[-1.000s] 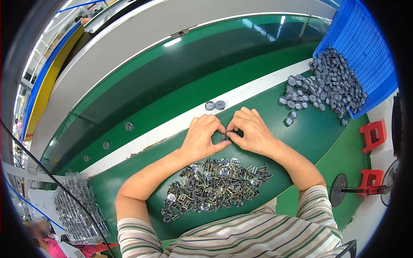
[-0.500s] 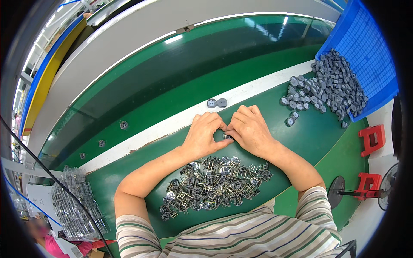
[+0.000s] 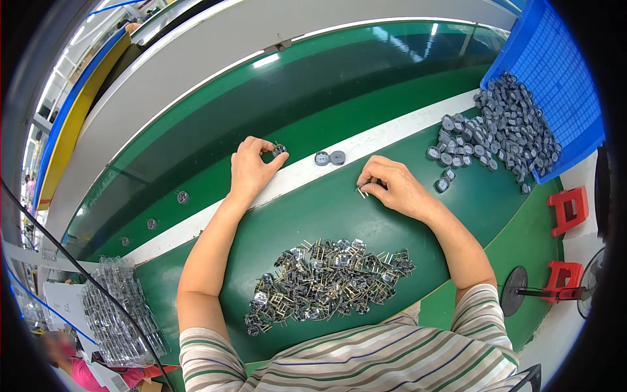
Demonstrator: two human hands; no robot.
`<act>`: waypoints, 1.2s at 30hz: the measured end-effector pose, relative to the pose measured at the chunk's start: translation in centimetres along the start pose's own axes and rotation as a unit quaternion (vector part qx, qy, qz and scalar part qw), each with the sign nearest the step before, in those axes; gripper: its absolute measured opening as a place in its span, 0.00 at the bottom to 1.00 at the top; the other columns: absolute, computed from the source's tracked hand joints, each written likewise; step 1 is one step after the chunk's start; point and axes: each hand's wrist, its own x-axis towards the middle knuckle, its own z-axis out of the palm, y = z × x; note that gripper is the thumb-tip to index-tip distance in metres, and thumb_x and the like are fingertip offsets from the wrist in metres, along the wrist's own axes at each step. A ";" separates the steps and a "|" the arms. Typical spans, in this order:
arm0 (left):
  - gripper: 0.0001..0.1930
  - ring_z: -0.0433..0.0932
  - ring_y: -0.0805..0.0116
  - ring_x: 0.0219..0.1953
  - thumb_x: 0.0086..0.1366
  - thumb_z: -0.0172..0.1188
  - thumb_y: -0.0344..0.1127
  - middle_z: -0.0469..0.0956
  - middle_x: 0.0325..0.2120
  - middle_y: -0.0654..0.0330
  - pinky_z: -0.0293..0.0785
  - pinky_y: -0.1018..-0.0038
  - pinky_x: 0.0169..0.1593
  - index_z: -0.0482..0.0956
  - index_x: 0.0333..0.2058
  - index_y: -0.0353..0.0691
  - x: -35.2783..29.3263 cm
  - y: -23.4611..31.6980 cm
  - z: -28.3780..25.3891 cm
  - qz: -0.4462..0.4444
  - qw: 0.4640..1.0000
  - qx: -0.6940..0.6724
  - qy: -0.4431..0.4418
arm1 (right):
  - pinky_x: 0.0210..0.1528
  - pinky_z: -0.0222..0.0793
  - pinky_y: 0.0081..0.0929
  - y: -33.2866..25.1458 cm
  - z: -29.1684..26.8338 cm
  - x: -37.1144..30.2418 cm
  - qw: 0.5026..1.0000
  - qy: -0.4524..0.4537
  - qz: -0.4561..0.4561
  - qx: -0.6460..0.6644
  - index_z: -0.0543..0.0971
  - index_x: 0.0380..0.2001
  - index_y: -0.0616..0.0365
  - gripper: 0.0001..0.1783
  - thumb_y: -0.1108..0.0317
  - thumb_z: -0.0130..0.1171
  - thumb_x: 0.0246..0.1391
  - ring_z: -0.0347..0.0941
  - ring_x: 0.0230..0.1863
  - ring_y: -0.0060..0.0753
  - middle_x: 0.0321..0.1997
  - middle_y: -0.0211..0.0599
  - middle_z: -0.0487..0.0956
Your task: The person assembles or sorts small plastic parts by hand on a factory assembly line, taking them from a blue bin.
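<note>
The left hand [image 3: 251,168] pinches a small grey assembled part [image 3: 279,149] out over the conveyor belt [image 3: 196,163], while the right hand [image 3: 392,186], curled near-closed, holds a thin metal pin piece [image 3: 361,190] just above the green surface [image 3: 339,215] (either could slip from so light a fingertip grip and roll away).
</note>
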 end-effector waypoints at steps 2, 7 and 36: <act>0.27 0.76 0.53 0.56 0.54 0.81 0.41 0.78 0.52 0.56 0.70 0.55 0.59 0.82 0.50 0.40 -0.8 0.6 0.5 0.129 0.976 0.074 0.157 | 0.42 0.77 0.35 0.1 0.3 -0.1 0.999 0.006 -0.012 -0.030 0.82 0.40 0.62 0.05 0.74 0.67 0.62 0.82 0.38 0.39 0.41 0.42 0.80; 0.33 0.70 0.48 0.67 0.65 0.71 0.35 0.72 0.65 0.53 0.63 0.50 0.68 0.73 0.68 0.43 -2.6 5.0 0.5 0.331 0.943 -0.026 0.026 | 0.42 0.77 0.38 -1.2 0.7 0.0 0.999 0.009 0.038 0.004 0.82 0.39 0.61 0.06 0.73 0.67 0.61 0.81 0.35 0.40 0.34 0.41 0.81; 0.24 0.75 0.53 0.49 0.57 0.78 0.44 0.77 0.42 0.56 0.70 0.59 0.54 0.81 0.49 0.41 -5.9 7.9 2.1 0.311 0.937 -0.135 -0.081 | 0.36 0.72 0.33 0.0 -0.3 0.1 0.999 -0.029 -0.005 -0.029 0.83 0.35 0.59 0.07 0.71 0.72 0.58 0.75 0.33 0.32 0.32 0.35 0.78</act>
